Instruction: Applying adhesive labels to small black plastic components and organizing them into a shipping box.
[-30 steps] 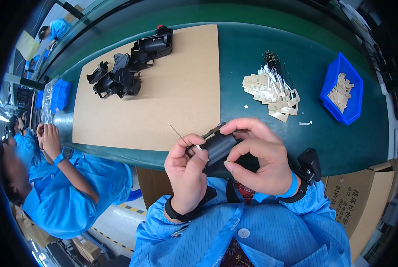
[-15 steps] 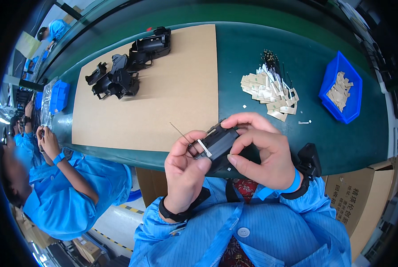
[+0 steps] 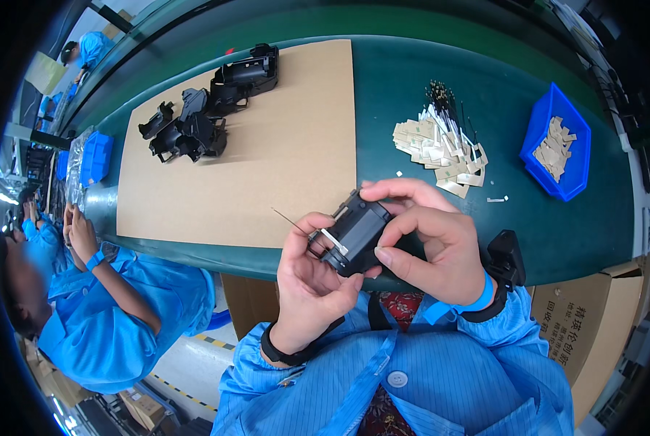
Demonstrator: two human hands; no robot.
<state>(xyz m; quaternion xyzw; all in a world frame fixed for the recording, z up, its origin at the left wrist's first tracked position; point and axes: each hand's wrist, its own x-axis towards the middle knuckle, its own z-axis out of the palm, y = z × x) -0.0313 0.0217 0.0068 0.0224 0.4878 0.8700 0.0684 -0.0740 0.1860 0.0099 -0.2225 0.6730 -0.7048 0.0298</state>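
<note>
A black plastic housing (image 3: 362, 229) is held between my two hands, above the near edge of the table. My left hand (image 3: 304, 294) grips its left end, the thumb at the lower edge and the fingers behind. My right hand (image 3: 437, 254) is closed around the right end, with fingertips on its upper and right edges. Across the housing's left part lies a narrow white strip (image 3: 335, 241). A thin dark wire (image 3: 287, 219) sticks out past my left index finger; where it joins is hard to make out.
Several black plastic housings (image 3: 201, 134) lie on a brown cardboard sheet (image 3: 281, 163) at the left. Farther right are a pile of wired white strips (image 3: 452, 145) and a blue bin (image 3: 581, 156) of beige pieces. A co-worker in blue (image 3: 121, 312) sits at left.
My left thumb has slid off the white strip to the housing's lower edge. The housing has turned slightly, showing more of its top face. My right hand has barely moved.
</note>
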